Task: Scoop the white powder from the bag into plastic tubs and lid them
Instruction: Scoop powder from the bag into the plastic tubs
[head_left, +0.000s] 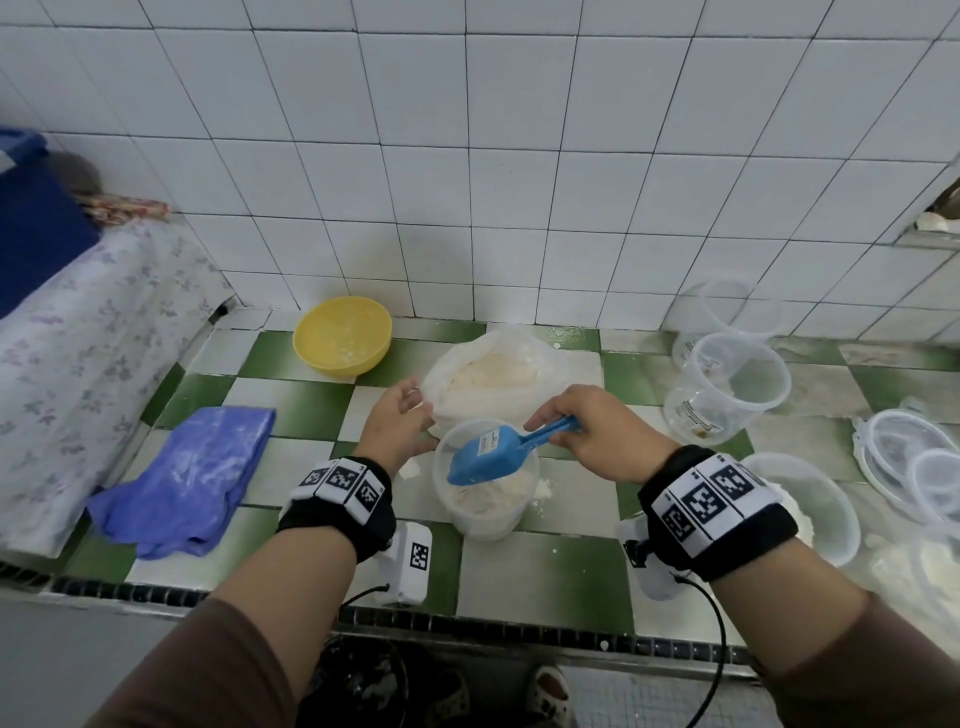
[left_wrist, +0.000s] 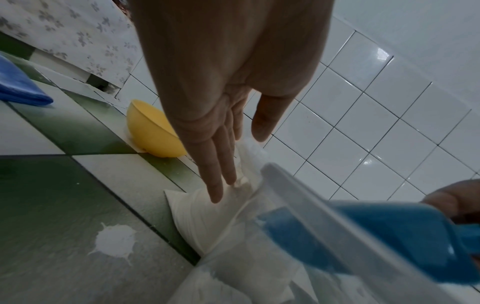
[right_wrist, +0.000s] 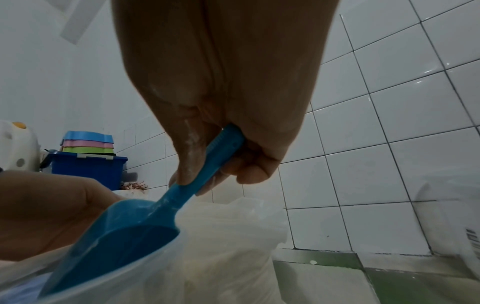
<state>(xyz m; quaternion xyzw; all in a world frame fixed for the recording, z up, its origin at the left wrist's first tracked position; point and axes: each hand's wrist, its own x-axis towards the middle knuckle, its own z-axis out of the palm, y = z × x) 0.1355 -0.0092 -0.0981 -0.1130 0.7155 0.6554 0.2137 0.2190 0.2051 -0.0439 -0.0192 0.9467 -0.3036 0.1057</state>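
Tipping mouth-down into a clear plastic tub (head_left: 485, 499), a blue plastic scoop (head_left: 491, 456) hangs with its bowl inside the tub's rim above a layer of white powder (head_left: 485, 500) already in the bottom. The right hand (head_left: 597, 434) holds the scoop, fingers and thumb wrapped round the handle; powder dusts the knuckles in the right wrist view. Just beyond the tub, touching its far side, sits the open clear plastic bag (head_left: 491, 374), heaped with the same powder. The left hand (head_left: 400, 421) rests against the bag's near left side with fingers straight and close together, thumb apart; in the left wrist view the fingertips (left_wrist: 217, 195) touch the bag's plastic, gripping nothing.

All this stands on a counter (head_left: 311, 400) tiled in green and white checks, with spilled powder spotting it near the tub. A yellow bowl (head_left: 343, 335) sits far left of the bag, close to the white-tiled wall (head_left: 467, 156). A blue cloth (head_left: 192, 478), dusted white, lies crumpled at the near left. To the right, two empty clear tubs (head_left: 727, 384) stand near the wall, another tub (head_left: 810, 506) with powder in it sits behind the right wrist, and clear lids (head_left: 914, 462) lie stacked at the right edge. A floral fabric (head_left: 78, 364) covers something at the far left.
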